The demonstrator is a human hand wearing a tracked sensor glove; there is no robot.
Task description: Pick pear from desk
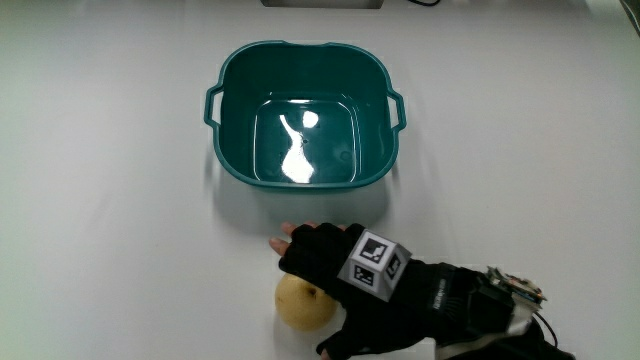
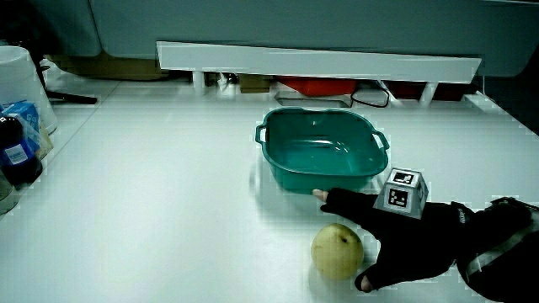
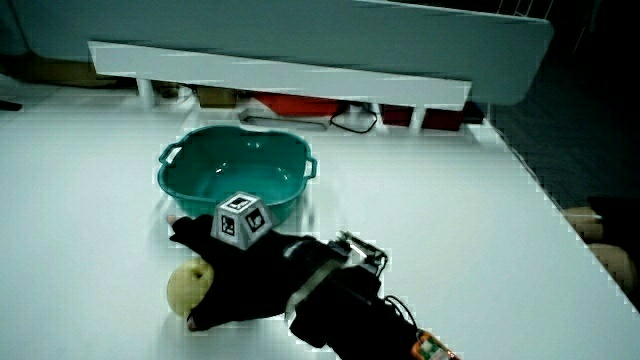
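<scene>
The pear (image 1: 303, 301) lies on the white bench (image 1: 120, 250), nearer to the person than the teal basin (image 1: 303, 112) and apart from it. The hand (image 1: 345, 275) is right beside the pear, its palm against it. The fingers (image 1: 290, 240) are spread and not closed round the fruit. In both side views the pear (image 2: 337, 252) (image 3: 186, 287) rests on the bench.

- The white table (image 1: 110, 200) carried it all.
- A teal basin (image 1: 305, 112) sat on it, empty.
- At the basin's 6 o'clock, nearer the person, the yellow pear (image 1: 303, 301) lay on the tabletop.
</scene>
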